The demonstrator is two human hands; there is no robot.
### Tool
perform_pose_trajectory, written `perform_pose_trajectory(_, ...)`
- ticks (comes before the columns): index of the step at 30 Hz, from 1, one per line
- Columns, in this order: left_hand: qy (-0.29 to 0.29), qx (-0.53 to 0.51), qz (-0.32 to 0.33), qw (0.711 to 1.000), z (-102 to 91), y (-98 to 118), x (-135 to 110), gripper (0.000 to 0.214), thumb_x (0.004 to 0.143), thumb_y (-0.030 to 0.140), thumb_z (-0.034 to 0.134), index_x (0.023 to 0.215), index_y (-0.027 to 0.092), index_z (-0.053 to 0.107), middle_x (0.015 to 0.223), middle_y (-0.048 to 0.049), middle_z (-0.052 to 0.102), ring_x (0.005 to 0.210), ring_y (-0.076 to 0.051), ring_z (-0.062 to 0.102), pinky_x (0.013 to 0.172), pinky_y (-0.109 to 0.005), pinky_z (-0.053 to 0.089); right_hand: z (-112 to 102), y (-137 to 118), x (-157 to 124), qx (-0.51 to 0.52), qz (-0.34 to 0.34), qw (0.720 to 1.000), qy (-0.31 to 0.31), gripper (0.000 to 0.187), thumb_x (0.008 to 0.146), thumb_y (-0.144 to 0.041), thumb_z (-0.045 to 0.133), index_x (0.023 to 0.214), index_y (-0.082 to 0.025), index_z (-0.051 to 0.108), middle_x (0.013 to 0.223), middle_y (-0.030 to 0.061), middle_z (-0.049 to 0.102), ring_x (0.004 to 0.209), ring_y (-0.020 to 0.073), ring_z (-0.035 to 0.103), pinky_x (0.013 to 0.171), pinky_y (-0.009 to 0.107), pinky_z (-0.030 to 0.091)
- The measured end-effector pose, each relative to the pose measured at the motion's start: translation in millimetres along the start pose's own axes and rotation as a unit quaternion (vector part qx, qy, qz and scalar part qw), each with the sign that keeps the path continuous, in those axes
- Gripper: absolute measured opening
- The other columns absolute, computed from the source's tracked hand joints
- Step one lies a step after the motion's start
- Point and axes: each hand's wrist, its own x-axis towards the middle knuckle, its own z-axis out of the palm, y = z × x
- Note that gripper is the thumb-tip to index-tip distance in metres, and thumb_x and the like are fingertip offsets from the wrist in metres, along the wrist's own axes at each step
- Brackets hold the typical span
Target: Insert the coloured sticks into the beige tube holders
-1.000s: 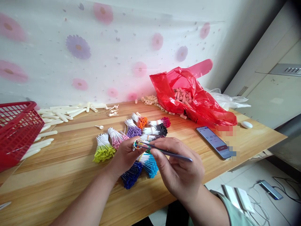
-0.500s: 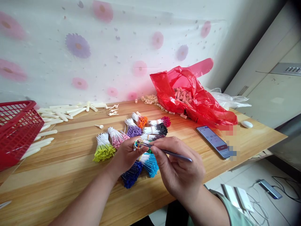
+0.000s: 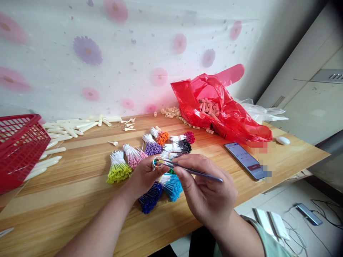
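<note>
Between the thumb and fingers of my left hand [image 3: 146,175] is a small round cream plastic piece [image 3: 155,163] with several coloured tips inside its ring. My right hand [image 3: 207,187] grips a pair of dark metal tweezers [image 3: 199,173], whose points reach into the ring's opening. Under and around my hands lie bundles of thin white sticks with coloured ends: yellow-green [image 3: 119,169], pink [image 3: 134,156], purple [image 3: 152,147], orange [image 3: 160,136], black [image 3: 182,146], dark red [image 3: 189,137], light blue [image 3: 171,186] and dark blue [image 3: 150,200]. My hands partly cover the middle bundles.
A red basket [image 3: 21,150] stands at the left beside cream plastic tubes [image 3: 69,128]. At the back, a red plastic bag [image 3: 227,114] holds pinkish slotted pieces [image 3: 209,107]. A phone [image 3: 245,160] and a white oval object [image 3: 283,140] lie near the table's right edge.
My right hand and the tweezers have shifted slightly right, the points still at the ring. My left hand keeps holding the round piece in nearly the same place.
</note>
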Motion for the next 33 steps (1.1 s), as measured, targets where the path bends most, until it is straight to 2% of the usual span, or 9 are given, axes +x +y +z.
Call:
perform_pose_trajectory(5,0.006,0.017,-0.006,1.0,-1.5,-1.1,-0.4,0.043,0.079,0.056,0.056,0.065,0.016,0.051,0.062,0.0025,0.046,0.06,-0.013,0.042,0.056,-0.024,0.038,-1.3,0.2,1.1,0.009,-0.008,1.0,-0.003,0.013,0.078,-0.004,0.064,0.085,-0.014,0.064,0.078,0.0033,0.071,0.075,0.0123,0.068,0.071,0.022,0.054)
perform_pose_trajectory(10,0.006,0.042,0.0,0.999,-1.5,0.0,-0.3,0.038,0.081,0.049,0.057,0.064,0.016,0.053,0.062,0.0016,0.049,0.062,-0.014,0.046,0.061,-0.027,0.042,-0.2,2.3,1.4,0.006,-0.012,1.0,-0.011,0.012,0.078,-0.004,0.064,0.085,-0.014,0.064,0.078,0.0035,0.071,0.075,0.0121,0.067,0.071,0.022,0.054)
perform_pose_trajectory(17,0.007,0.05,-0.011,0.999,-0.9,-1.4,0.3,0.039,0.08,0.052,0.057,0.064,0.016,0.055,0.06,0.0012,0.051,0.06,-0.014,0.047,0.059,-0.027,0.043,-2.4,1.7,4.2,-0.019,-0.018,0.999,-0.021,0.009,0.078,-0.004,0.064,0.083,-0.012,0.063,0.079,0.0041,0.07,0.072,0.0101,0.066,0.068,0.019,0.052)
perform_pose_trajectory(22,0.011,0.064,-0.004,0.998,-0.9,-3.1,1.9,0.039,0.079,0.052,0.057,0.063,0.016,0.055,0.058,0.0016,0.05,0.06,-0.015,0.047,0.058,-0.026,0.042,-2.4,2.3,6.1,-0.039,-0.03,0.999,-0.021,0.007,0.078,-0.006,0.064,0.081,-0.012,0.063,0.077,0.0038,0.07,0.068,0.0094,0.065,0.067,0.018,0.052)
perform_pose_trajectory(33,0.013,0.087,0.01,0.996,-1.8,-4.6,3.2,0.039,0.082,0.052,0.053,0.066,0.016,0.053,0.062,0.0035,0.045,0.06,-0.012,0.041,0.056,-0.023,0.035,-1.8,5.2,8.2,-0.022,0.001,0.999,-0.023,0.008,0.079,-0.005,0.062,0.079,-0.012,0.064,0.072,0.0034,0.069,0.066,0.0096,0.064,0.064,0.018,0.051)
